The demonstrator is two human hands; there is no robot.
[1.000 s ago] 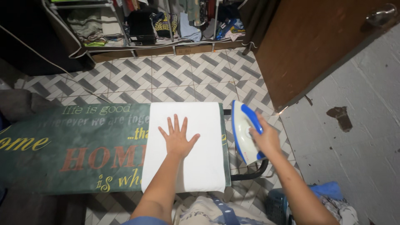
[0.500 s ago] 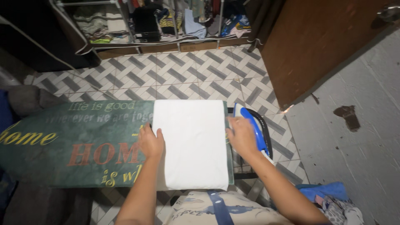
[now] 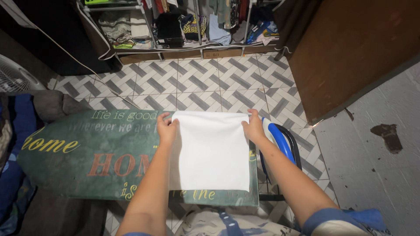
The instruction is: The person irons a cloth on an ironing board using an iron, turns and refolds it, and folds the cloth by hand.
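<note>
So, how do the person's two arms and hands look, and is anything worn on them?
Both forearms are bare. The left hand and the right hand wear no gloves, and no rings, watch or bracelets can be seen. A short blue sleeve covers the right upper arm near the bottom edge of the picture. A strip of blue sleeve also shows on the left arm.

blue iron (image 3: pixel 280 142), white fan (image 3: pixel 15 78), wooden door (image 3: pixel 354 48)

Blue-and-white iron (image 3: pixel 280 146) beside the white cloth (image 3: pixel 213 150), largely hidden behind the right forearm, fan (image 3: pixel 15 78) left of the cloth cut by the frame edge, board's printed lettering partly covered by the cloth, shelf garments (image 3: pixel 192 22) beyond it too small to distinguish
</note>
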